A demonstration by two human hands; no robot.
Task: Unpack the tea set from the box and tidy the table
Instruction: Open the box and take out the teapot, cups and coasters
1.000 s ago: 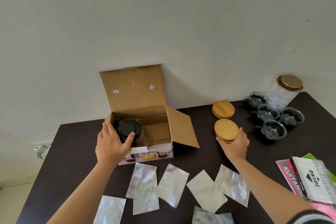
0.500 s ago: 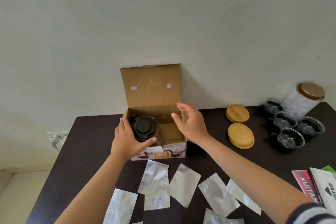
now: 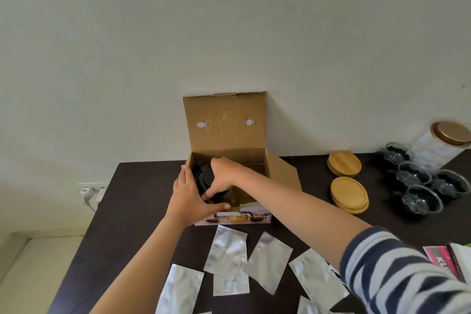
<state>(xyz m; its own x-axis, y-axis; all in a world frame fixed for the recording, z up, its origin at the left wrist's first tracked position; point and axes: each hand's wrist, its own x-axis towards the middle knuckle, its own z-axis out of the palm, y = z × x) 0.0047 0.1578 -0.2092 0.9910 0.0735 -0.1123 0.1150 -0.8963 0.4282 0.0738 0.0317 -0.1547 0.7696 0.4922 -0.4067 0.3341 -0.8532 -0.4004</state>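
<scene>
head view: teapot sits in the left end of the box, black lid up, long axis vertical. left hand cups its near-left side, fingers curled round it. right hand reaches in from the box's right, gripping the top and far side. teapot lies between both hands; the way out looks straight up, clear of the box's front wall. tabletop left of the box.
</scene>
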